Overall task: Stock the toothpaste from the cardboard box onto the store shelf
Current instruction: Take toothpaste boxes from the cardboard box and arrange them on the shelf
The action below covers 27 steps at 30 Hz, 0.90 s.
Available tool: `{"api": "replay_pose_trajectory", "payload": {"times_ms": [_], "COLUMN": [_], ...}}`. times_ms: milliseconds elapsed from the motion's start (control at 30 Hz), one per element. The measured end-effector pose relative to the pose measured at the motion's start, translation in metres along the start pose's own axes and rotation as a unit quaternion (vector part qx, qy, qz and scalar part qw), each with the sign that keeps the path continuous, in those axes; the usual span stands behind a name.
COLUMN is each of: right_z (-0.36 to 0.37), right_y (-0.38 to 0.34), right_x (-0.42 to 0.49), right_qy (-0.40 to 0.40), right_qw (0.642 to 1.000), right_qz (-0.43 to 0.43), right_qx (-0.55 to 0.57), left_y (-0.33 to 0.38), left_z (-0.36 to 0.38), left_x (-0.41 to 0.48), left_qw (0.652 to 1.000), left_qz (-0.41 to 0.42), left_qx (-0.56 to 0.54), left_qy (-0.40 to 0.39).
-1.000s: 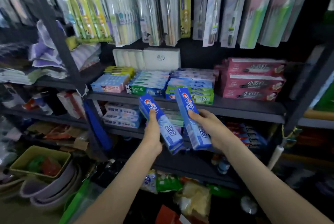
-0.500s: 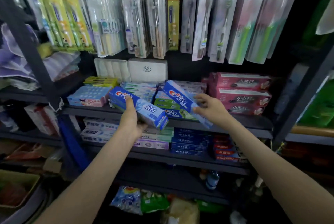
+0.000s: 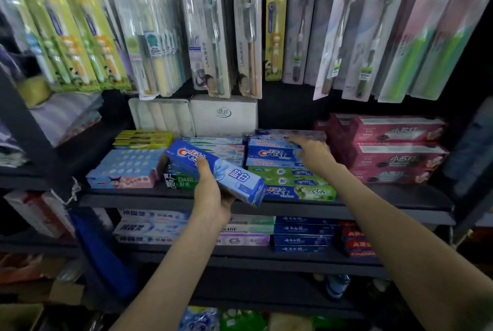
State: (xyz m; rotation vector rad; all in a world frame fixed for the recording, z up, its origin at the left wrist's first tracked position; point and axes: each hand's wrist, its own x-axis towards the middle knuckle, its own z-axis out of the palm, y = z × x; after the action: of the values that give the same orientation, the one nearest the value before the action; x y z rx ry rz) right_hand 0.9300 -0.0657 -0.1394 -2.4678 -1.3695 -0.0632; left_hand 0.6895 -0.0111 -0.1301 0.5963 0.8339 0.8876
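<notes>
At the shelf's front edge, the left hand (image 3: 210, 197) is gripping a blue Crest box (image 3: 234, 178) from below, thumb curled over its top face and fingers wrapped under. The box is tilting, its logo end rising toward 10 o'clock and its other end dipping toward 4 o'clock, past the shelf (image 3: 386, 197) lip. Its high end is hanging over the Darlie box (image 3: 181, 179). It is not yet resting on anything.

At 2 o'clock from that grip, the right hand (image 3: 313, 155) is lying on the right end of the top box (image 3: 269, 153), which is sitting flat on the stack (image 3: 288, 178) of green boxes. Blur is hiding whether its fingers are pinching that box or only pressing it.

The risk, as I judge it, is the stack. A shove from the right hand could be pushing the top box askew or sliding the green ones off the front. The tilted box could also be knocking the Darlie box as it goes in.

The left forearm is rising from 6 o'clock with the wrist bent back. The right arm is reaching in from 4 o'clock, nearly straight.

The cardboard box is out of view.
</notes>
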Motion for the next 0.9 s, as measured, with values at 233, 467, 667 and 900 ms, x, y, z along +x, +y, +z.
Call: {"api": "replay_pose_trajectory", "payload": {"times_ms": [233,467,667,900], "right_z": [-0.013,-0.058,-0.069,-0.057], "right_y": [-0.024,-0.075,-0.048,0.002], "right_x": [-0.023,-0.099,-0.096,-0.064], "right_qy": [0.073,-0.205,-0.175,-0.005], "right_qw": [0.991,0.950,0.916,0.992], "right_qz": [-0.025,-0.102,-0.014,-0.017], "right_qx": [0.107,0.214,0.362,0.125], "left_y": [-0.008,-0.034,-0.040,-0.009], "left_z": [0.011,0.036,0.048,0.033], "left_x": [0.002,-0.009,-0.014,0.012], "left_qw": [1.000,0.997,0.996,0.995], "left_qz": [-0.004,-0.046,-0.063,-0.035], "left_qx": [-0.001,0.020,-0.023,-0.071], "left_qy": [-0.009,-0.056,-0.065,0.063]}}
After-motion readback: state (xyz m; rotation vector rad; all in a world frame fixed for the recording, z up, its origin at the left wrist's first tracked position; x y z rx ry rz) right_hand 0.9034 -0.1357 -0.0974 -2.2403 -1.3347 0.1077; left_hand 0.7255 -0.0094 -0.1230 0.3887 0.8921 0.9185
